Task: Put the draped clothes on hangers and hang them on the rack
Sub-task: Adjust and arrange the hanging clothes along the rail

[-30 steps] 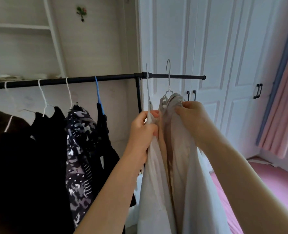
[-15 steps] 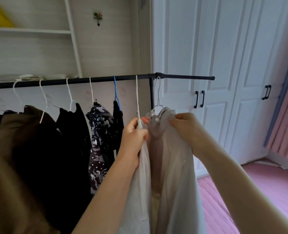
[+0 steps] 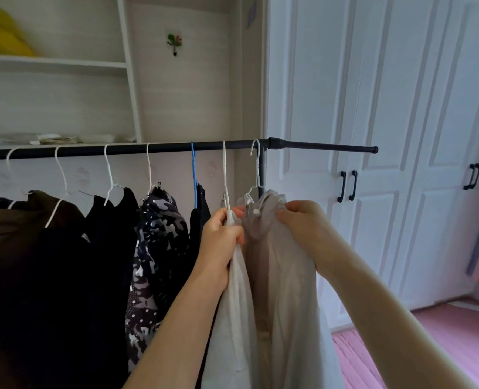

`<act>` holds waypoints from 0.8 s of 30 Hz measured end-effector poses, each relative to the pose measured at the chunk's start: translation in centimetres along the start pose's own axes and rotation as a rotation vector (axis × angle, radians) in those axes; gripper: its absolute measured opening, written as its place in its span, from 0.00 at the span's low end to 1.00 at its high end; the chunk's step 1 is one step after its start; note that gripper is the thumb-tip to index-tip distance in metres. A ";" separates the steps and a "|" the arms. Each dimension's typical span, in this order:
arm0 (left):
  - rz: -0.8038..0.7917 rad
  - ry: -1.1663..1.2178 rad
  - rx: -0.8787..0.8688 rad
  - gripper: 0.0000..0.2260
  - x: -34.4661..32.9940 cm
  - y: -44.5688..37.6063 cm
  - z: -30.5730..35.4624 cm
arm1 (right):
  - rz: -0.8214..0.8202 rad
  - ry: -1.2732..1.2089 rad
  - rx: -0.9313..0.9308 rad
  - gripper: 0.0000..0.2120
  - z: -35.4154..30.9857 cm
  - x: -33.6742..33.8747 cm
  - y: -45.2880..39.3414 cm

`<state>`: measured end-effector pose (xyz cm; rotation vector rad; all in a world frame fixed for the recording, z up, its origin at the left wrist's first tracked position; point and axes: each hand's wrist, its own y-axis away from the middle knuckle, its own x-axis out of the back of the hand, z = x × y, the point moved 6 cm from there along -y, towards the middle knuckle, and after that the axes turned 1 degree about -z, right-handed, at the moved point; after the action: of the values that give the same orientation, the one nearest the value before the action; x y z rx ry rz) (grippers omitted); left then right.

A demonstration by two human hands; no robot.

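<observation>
Both hands at the pale garments on the rack
Left hand (image 3: 221, 234) clenches the white garment (image 3: 232, 318); right hand (image 3: 302, 223) pinches the beige garment's (image 3: 283, 290) collar, its hanger (image 3: 256, 169) hooked over the black rail (image 3: 162, 148)

Rack (image 3: 159, 148): matt black metal. Hangers (image 3: 256, 167): thin white wire. Garment (image 3: 281, 276): thin, smooth beige cloth. Doors (image 3: 401, 94): smooth white.

A home bedroom: white panelled wardrobe doors (image 3: 386, 136) at right, wall shelves (image 3: 53, 64) far left, a clothes rack (image 3: 159, 147) between.
</observation>
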<state>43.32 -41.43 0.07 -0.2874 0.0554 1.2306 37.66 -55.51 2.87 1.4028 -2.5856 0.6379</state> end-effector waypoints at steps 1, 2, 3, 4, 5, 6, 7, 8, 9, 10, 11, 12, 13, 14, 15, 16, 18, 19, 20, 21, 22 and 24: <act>0.000 -0.009 -0.004 0.18 -0.2 -1.0 -0.1 | -0.001 0.003 0.010 0.17 0.0 -0.1 -1.1; -0.001 -0.015 -0.010 0.18 -0.5 -1.9 -0.1 | 0.000 0.010 0.021 0.17 -0.1 -0.1 -2.0; 0.001 -0.014 -0.018 0.18 -0.7 -2.8 -0.1 | 0.002 0.019 0.035 0.17 -0.3 0.0 -2.9; 0.004 -0.013 -0.029 0.18 -0.9 -3.6 0.0 | 0.007 0.027 0.054 0.16 -0.4 0.0 -3.7; 0.010 -0.013 -0.042 0.19 -1.2 -4.5 0.1 | 0.012 0.028 0.072 0.16 -0.5 0.1 -4.6; 0.016 -0.020 -0.054 0.20 -1.5 -5.3 0.2 | 0.016 0.029 0.089 0.15 -0.6 0.3 -5.4; 0.021 -0.030 -0.065 0.20 -1.8 -6.2 0.3 | 0.018 0.026 0.101 0.15 -0.6 0.4 -6.4; 0.023 -0.039 -0.076 0.20 -2.1 -6.9 0.3 | 0.020 0.024 0.114 0.14 -0.6 0.5 -7.1; 0.027 -0.044 -0.090 0.20 -2.4 -7.8 0.4 | 0.017 0.023 0.127 0.14 -0.6 0.5 -8.1; 0.033 -0.049 -0.100 0.20 -2.6 -8.5 0.4 | 0.012 0.023 0.139 0.14 -0.5 0.5 -8.8; 0.042 -0.053 -0.111 0.20 -2.7 -9.2 0.3 | 0.006 0.022 0.144 0.14 -0.4 0.4 -9.5; 0.050 -0.060 -0.119 0.20 -2.9 -9.7 0.3 | 0.000 0.019 0.149 0.15 -0.3 0.4 -10.1; 0.061 -0.070 -0.126 0.21 -3.0 -10.4 0.2 | -0.007 0.013 0.152 0.16 0.0 0.3 -10.8; 0.070 -0.084 -0.126 0.21 -3.0 -10.8 0.0 | -0.014 0.011 0.150 0.16 0.2 0.2 -11.2; 0.081 -0.095 -0.124 0.21 -3.0 -11.3 -0.2 | -0.023 0.007 0.146 0.16 0.5 0.2 -11.7; 0.088 -0.103 -0.122 0.21 -2.9 -11.6 -0.4 | -0.033 0.001 0.142 0.15 0.8 0.0 -12.1; 0.101 -0.114 -0.114 0.20 -3.0 -12.3 -0.8 | -0.045 0.000 0.130 0.16 1.5 -0.3 -12.9; 0.111 -0.117 -0.108 0.20 -3.0 -12.5 -1.0 | -0.045 0.012 0.121 0.16 1.9 -0.5 -13.4; 0.120 -0.120 -0.104 0.20 -3.0 -12.7 -1.2 | -0.040 0.034 0.115 0.17 2.3 -0.7 -13.8; 0.127 -0.121 -0.102 0.20 -3.0 -12.8 -1.4 | -0.037 0.056 0.110 0.17 2.6 -0.8 -14.1; 0.130 -0.121 -0.104 0.20 -3.0 -13.0 -1.5 | -0.037 0.059 0.109 0.17 2.8 -1.0 -14.3; 0.134 -0.124 -0.108 0.20 -2.9 -13.1 -1.8 | -0.055 0.042 0.116 0.16 3.1 -1.2 -14.6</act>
<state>54.81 -48.57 1.36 -0.3042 -0.1009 1.3843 50.63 -62.91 4.16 1.4721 -2.5053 0.8118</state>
